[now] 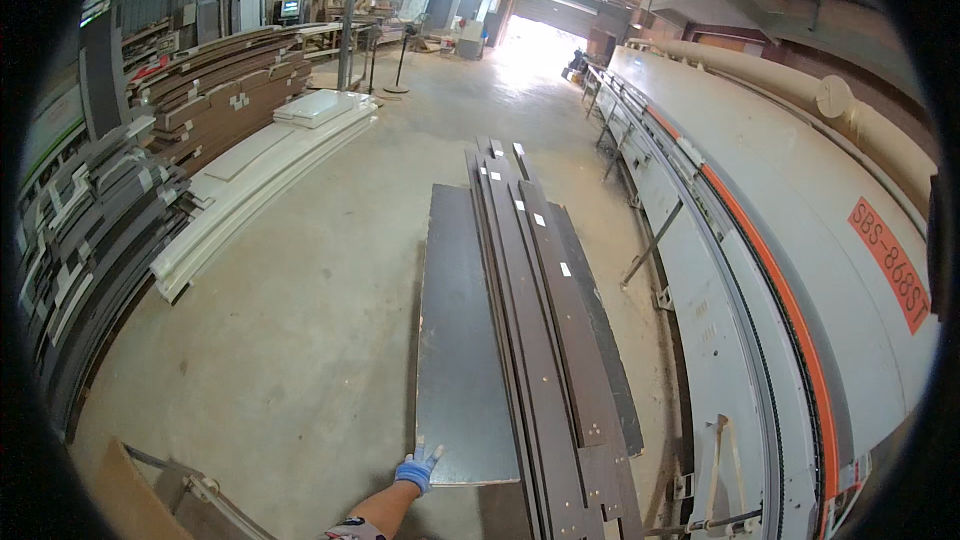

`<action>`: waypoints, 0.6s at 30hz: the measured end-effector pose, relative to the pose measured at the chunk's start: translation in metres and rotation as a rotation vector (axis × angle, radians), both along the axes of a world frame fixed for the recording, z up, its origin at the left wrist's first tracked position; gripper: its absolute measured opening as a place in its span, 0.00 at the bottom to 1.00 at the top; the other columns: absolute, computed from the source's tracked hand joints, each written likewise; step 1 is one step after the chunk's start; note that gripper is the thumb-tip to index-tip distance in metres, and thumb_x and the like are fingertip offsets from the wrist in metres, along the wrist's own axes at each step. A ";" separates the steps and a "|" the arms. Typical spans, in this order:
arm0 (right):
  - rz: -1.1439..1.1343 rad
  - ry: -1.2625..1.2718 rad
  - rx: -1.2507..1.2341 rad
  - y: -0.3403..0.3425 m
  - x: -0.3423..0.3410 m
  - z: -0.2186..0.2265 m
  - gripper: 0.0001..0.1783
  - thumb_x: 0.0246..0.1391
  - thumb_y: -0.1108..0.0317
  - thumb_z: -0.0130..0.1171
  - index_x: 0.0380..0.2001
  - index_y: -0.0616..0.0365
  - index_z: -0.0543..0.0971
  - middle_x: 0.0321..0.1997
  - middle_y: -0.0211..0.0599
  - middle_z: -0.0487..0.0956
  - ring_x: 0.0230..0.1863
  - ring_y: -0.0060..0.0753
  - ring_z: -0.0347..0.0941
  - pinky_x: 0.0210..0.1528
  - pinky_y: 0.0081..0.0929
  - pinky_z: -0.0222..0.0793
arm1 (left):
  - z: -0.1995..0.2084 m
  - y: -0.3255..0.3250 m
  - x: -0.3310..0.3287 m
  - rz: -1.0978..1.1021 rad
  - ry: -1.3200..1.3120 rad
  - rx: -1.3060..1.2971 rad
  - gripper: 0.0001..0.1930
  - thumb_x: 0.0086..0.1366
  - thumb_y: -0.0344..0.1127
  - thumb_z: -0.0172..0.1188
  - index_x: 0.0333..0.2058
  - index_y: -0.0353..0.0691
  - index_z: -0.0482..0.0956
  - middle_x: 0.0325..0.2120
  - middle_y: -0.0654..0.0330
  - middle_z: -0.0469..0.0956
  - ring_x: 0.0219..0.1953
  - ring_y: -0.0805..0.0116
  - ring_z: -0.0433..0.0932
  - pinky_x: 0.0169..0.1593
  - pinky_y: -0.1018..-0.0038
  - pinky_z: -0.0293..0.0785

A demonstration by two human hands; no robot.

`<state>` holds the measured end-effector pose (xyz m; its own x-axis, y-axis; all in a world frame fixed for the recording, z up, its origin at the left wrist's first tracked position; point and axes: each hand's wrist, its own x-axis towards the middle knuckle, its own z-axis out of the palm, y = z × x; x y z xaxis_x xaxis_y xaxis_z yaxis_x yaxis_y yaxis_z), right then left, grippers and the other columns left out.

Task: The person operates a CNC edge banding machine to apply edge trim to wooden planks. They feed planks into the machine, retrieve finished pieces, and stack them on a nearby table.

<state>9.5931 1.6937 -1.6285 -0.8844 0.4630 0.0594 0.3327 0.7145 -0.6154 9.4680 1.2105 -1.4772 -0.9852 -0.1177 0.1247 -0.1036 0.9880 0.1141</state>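
My left hand (418, 468), in a blue glove with pale fingertips, reaches in from the lower edge. Its fingers are spread and rest at the near left corner of a wide dark grey panel (457, 340). Long dark brown boards (530, 310) lie stacked along the panel's right part, running away from me. Small white labels (539, 220) dot these boards, and some show small holes near their close ends. Another dark panel (600, 330) shows along the right side of the stack. My right hand is out of the picture.
A long grey machine (740, 270) with an orange strip lines the right side, its slanted legs reaching toward the boards. On the left are piled dark strips (90, 250), brown boards (230, 90) and white panels (265, 165). A brown panel edge (130, 490) stands at lower left.
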 end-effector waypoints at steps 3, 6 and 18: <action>-0.056 -0.081 -0.122 -0.013 0.005 0.051 0.40 0.61 0.35 0.32 0.59 0.57 0.70 0.63 0.51 0.67 0.66 0.54 0.57 0.68 0.39 0.50 | 0.031 0.001 0.006 -0.025 -0.041 0.059 0.52 0.48 0.36 0.66 0.67 0.72 0.43 0.69 0.46 0.29 0.56 0.41 0.68 0.58 0.56 0.69; 0.054 -0.272 -0.309 -0.035 0.031 0.144 0.46 0.58 0.29 0.30 0.60 0.58 0.68 0.62 0.52 0.68 0.64 0.54 0.62 0.66 0.41 0.54 | 0.024 -0.026 0.004 -0.049 -0.024 0.069 0.53 0.47 0.35 0.67 0.67 0.71 0.43 0.69 0.44 0.28 0.54 0.41 0.70 0.58 0.56 0.69; -0.030 -0.278 -0.274 -0.113 -0.029 0.174 0.50 0.55 0.26 0.24 0.57 0.59 0.70 0.57 0.59 0.71 0.61 0.59 0.63 0.63 0.45 0.57 | 0.100 -0.081 -0.062 -0.048 -0.096 0.099 0.52 0.51 0.23 0.59 0.66 0.77 0.41 0.70 0.54 0.26 0.56 0.45 0.70 0.57 0.54 0.70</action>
<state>9.5644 1.5807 -1.4544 -0.8352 0.4545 -0.3096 0.5317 0.5239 -0.6654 9.4064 1.1294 -1.3768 -0.9968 -0.0771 0.0199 -0.0715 0.9765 0.2033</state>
